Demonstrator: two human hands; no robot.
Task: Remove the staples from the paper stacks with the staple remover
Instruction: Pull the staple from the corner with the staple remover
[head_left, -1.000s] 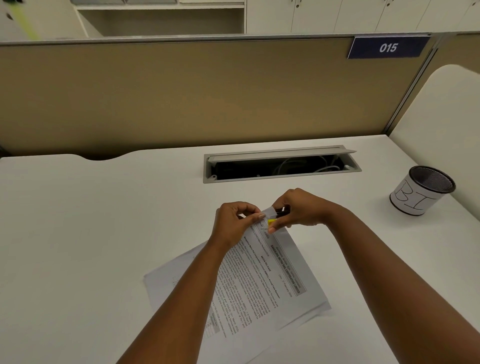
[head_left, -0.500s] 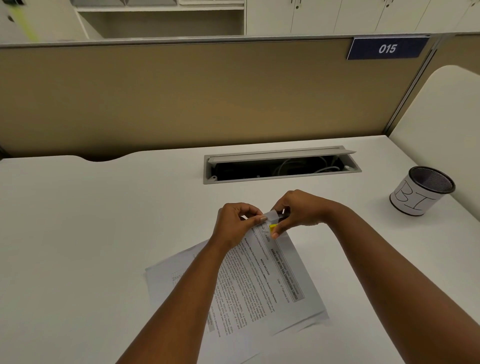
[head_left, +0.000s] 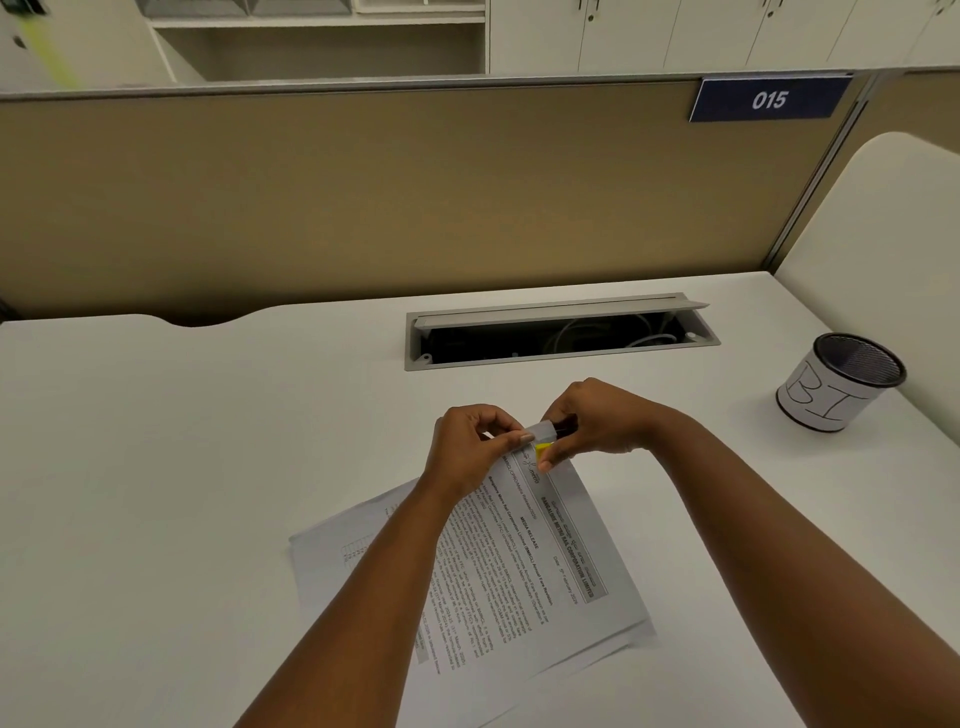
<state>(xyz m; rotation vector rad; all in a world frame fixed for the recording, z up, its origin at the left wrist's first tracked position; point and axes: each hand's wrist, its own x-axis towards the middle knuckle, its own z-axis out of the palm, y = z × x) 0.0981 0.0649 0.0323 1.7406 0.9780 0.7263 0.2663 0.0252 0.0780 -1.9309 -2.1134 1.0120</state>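
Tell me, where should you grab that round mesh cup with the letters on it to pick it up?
Grab the mesh cup around its papered side wall, coming from its left, the open desk side. It stands upright and round, so fingers wrap it easily. A partition stands close on its right, and the thin dark rim probably gives less to hold.

White surface (head_left: 182, 467), bare along the left. Recessed grey cable tray (head_left: 561, 332) set into it near the back edge, lid tipped up, pale cables inside. Black mesh cup (head_left: 836, 384) at far right, wrapped in white paper lettered "BI". Tan partition (head_left: 363, 197) behind, carrying a navy plate (head_left: 769, 100) reading "015". White cabinets (head_left: 675, 31) and an open shelf (head_left: 322, 47) beyond.
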